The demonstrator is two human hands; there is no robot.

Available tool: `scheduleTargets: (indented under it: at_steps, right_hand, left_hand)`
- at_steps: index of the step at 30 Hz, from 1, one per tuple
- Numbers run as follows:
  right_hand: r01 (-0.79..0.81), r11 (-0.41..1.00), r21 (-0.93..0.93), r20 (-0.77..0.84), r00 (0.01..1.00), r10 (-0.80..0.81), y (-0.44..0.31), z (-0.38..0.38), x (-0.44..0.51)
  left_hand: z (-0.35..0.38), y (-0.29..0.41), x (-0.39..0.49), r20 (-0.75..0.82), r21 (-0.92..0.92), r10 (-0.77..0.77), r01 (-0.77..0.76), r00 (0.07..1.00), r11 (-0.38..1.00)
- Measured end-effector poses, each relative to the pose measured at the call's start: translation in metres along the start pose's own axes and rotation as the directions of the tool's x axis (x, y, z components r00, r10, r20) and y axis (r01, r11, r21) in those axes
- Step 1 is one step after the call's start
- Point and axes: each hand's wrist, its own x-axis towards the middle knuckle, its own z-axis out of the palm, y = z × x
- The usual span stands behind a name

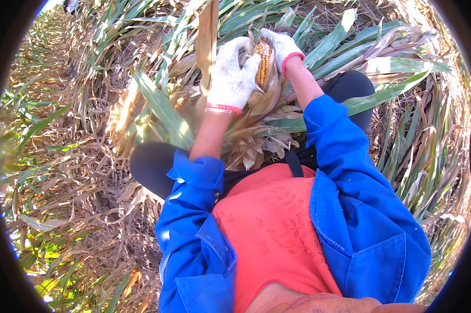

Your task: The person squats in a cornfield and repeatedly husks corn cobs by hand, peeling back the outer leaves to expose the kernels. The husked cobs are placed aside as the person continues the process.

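An ear of corn [263, 64] with yellow kernels lies partly bared, its dry husk [272, 92] spread below and to its right. My right hand [281, 46], in a white knit glove with a red cuff, grips the ear along its right side near the top. Just left of the kernels is my left hand [233, 74], in a matching glove. Its thumb and curved forefinger are apart with a gap between them, and the thumb tip is close to the ear. The other left fingers are mostly hidden. A tall brown dry leaf [206, 47] rises beside this hand.
Cut corn stalks with green leaves [337, 47] lie piled ahead and to the right. Loose dry husks [251, 150] gather between my bent knees. Dry straw and leaves [102, 187] cover the ground at left. Part of another person [71, 6] shows at the far upper left.
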Motion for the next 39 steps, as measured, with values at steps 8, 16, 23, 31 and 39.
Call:
scheduleTargets:
  at_steps: [8, 16, 23, 31, 39]
  right_hand:
    - [0.036, 0.806, -0.59, 0.113, 0.993, 0.039, -0.013, 0.067, -0.052]
    - [0.363, 0.357, -0.861, 0.444, 0.878, 0.178, -0.049, 0.102, -0.089]
    - [0.265, 0.093, -0.96, 0.281, 0.911, 0.302, -0.022, 0.064, -0.09]
    - [0.311, -0.07, -0.948, 0.261, 0.883, 0.391, 0.016, 0.022, -0.116]
    - [0.208, 0.158, -0.965, 0.25, 0.909, 0.332, -0.001, 0.013, -0.103]
  left_hand:
    - [0.028, -0.034, 0.02, -0.042, 0.189, -0.218, 0.222, 0.975, 0.957]
    - [-0.025, -0.117, -0.036, -0.188, -0.422, -0.553, 0.442, 0.812, 0.792]
    - [0.003, -0.115, -0.045, -0.132, -0.692, -0.611, 0.368, 0.781, 0.621]
    - [0.015, -0.1, -0.054, 0.03, -0.743, -0.685, 0.475, 0.727, 0.471]
    - [0.039, -0.091, -0.076, 0.181, -0.606, -0.605, 0.572, 0.776, 0.552]
